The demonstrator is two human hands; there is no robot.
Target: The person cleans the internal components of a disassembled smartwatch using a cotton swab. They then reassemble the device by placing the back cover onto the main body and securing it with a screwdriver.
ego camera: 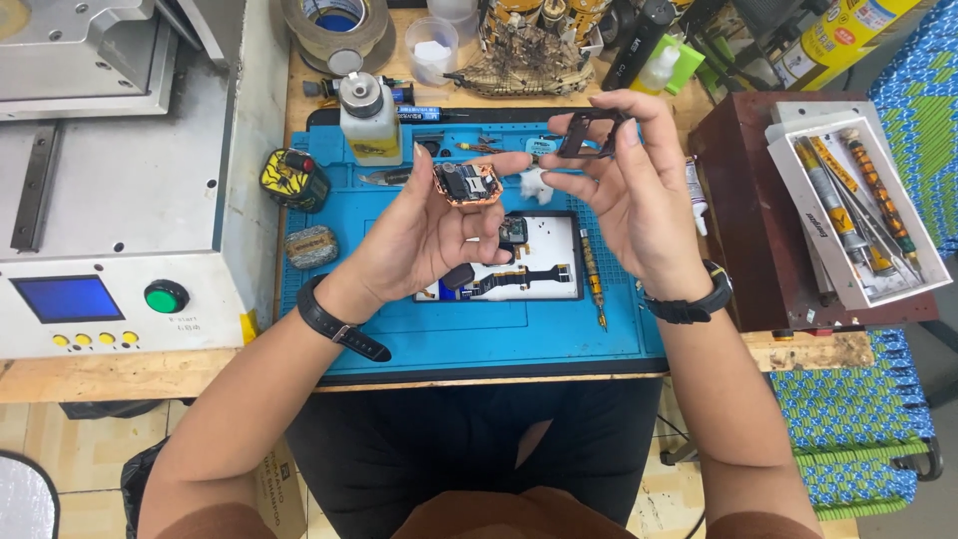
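My left hand (424, 235) holds a small copper-coloured watch case (466, 183) with its inner parts showing, raised above the blue work mat (399, 319). A thin dark square frame (587, 134) is pinched at the fingertips of my right hand (639, 195), just right of the case. Both wrists carry black bands. Below the hands lies a white tray (544, 265) with small watch parts, flex cables and tiny screws.
A pump bottle (369, 118) and tape roll (334, 25) stand at the back. A grey machine with a green button (166, 296) fills the left. A screwdriver (593, 279) lies beside the white tray. At right, a white box of tools (858, 200) rests on a brown case.
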